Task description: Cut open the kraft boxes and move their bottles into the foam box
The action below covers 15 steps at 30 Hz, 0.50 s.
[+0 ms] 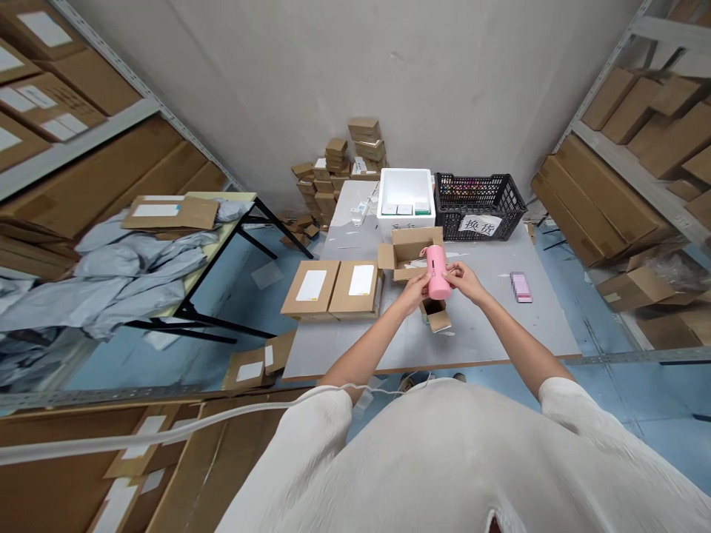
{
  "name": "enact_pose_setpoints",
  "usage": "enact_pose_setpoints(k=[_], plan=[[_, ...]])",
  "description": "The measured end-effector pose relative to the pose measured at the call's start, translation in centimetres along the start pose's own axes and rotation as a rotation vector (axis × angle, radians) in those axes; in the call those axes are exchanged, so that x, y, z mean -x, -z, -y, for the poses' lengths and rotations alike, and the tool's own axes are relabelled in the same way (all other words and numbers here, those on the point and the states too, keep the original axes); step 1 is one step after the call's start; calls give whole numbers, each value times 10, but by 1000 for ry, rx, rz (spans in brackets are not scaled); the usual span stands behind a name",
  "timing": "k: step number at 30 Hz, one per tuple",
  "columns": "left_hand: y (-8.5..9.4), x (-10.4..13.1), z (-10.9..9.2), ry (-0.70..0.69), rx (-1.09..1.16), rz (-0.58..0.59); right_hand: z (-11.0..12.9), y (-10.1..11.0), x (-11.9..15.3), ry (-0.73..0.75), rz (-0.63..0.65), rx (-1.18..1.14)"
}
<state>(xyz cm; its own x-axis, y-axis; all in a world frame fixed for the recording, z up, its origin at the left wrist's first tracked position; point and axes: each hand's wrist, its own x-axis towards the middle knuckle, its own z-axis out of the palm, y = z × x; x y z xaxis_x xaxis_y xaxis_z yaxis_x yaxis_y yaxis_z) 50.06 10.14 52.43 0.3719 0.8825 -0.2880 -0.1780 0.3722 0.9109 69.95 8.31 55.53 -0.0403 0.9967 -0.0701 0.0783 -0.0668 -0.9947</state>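
Between my two hands is a pink bottle (437, 272) with a dark mark on its side and a small strap near its far end. My left hand (415, 292) grips its left side, and my right hand (464, 282) has its fingers closed on the right side. Just beneath the bottle a small carton (438, 320) stands with its flap folded out towards me. Behind my left hand lies a larger open cardboard box (418, 237), its flaps spread; the bottle partly covers its right side.
Two closed cardboard boxes (333, 290) with white labels sit left on the grey table (489, 333). At its back are a white foam box (405, 175) and a black crate (478, 203). A phone-like pink item (521, 287) lies right. A white cable (222, 417) crosses the lower left.
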Motion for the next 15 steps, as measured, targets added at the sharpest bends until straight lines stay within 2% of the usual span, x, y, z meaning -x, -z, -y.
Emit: enact_pose_setpoints(k=[5, 8, 15], plan=[[-1, 0, -3, 17, -60, 48, -2, 0, -2, -14, -14, 2], [0, -4, 1, -5, -60, 23, -3, 2, -1, 20, -19, 40], [5, -15, 22, -219, 7, -2, -7, 2, 2, 139, -51, 155]])
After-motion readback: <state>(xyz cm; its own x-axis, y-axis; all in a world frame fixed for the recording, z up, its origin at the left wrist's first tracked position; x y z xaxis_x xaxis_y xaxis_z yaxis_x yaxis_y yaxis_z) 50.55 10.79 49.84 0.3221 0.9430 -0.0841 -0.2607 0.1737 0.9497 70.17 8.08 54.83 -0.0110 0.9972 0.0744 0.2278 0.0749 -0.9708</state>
